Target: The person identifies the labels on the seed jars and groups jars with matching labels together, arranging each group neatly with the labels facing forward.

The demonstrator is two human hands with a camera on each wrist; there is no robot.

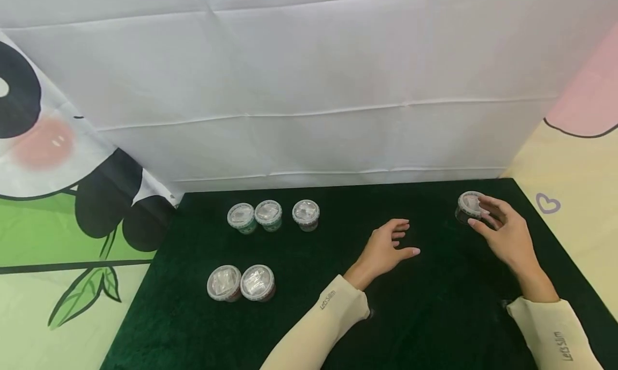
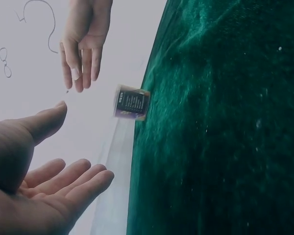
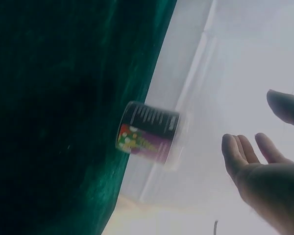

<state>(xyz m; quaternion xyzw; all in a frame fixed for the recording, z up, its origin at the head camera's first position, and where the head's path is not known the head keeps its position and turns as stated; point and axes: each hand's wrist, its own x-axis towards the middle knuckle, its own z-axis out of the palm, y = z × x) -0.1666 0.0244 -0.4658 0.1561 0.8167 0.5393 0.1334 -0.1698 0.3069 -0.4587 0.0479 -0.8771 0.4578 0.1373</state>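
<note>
A small lidded plastic tub stands at the far right of the dark green table. Its dark and purple label shows on the tub in the right wrist view. My right hand is just beside it, fingers parted and slightly bent, with a gap to the tub in both wrist views. Over the middle of the table hovers my left hand, thumb spread away from relaxed fingers, holding nothing. In the left wrist view, the left hand is palm up in the foreground and the right hand is farther off.
Two tubs with greenish contents stand together at the back left, and another tub is right of them. Nearer, two more tubs sit side by side. A white cloth hangs behind the table.
</note>
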